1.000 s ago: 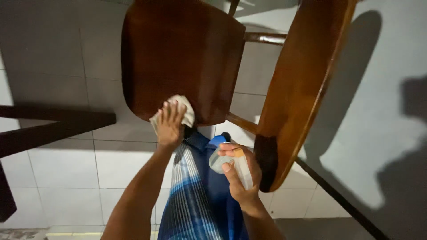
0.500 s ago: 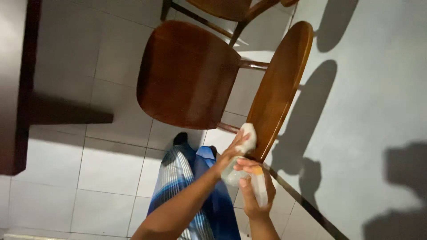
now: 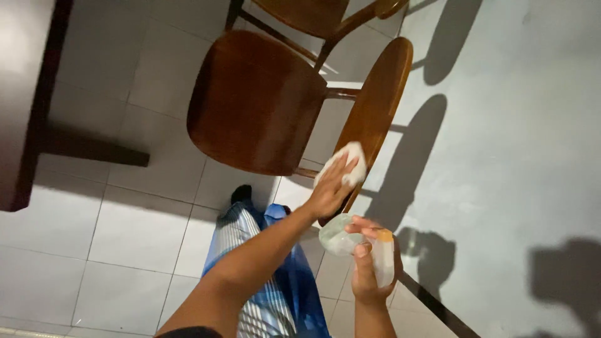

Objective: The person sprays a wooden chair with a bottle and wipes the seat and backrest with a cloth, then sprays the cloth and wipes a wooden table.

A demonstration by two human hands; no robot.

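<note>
Two hands at work over a wooden chair (image 3: 263,106): left hand (image 3: 332,184) spread flat, palm pressing a pale cloth (image 3: 350,164) against the lower part of the chair back (image 3: 375,119); right hand (image 3: 369,269) just below and to the right of it, fingers wrapped round a clear spray bottle (image 3: 360,245) with an orange cap part. Changed over the last second: cloth off the front edge of the seat, where it lay a second ago, and onto the chair back, then a little higher along that board than half a second ago; wiping now on the back, seat apparently finished, though only a judgement. Bottle carried along beneath the wiping hand, kept close, not aimed at the wood as far as can be told. Chair back seen edge-on as a long curved board, long axis running from near the left hand up and away to the right, broad face turned toward the seat on the left of the hand. Bottle lying roughly level in the grip, round end toward the left hand, nozzle direction unclear. Beyond the left hand, a second chair (image 3: 313,12); far left of both hands, a dark table (image 3: 25,106); below the forearms, blue striped cloth of the garment (image 3: 263,313) and pale floor tiles (image 3: 125,250)
</note>
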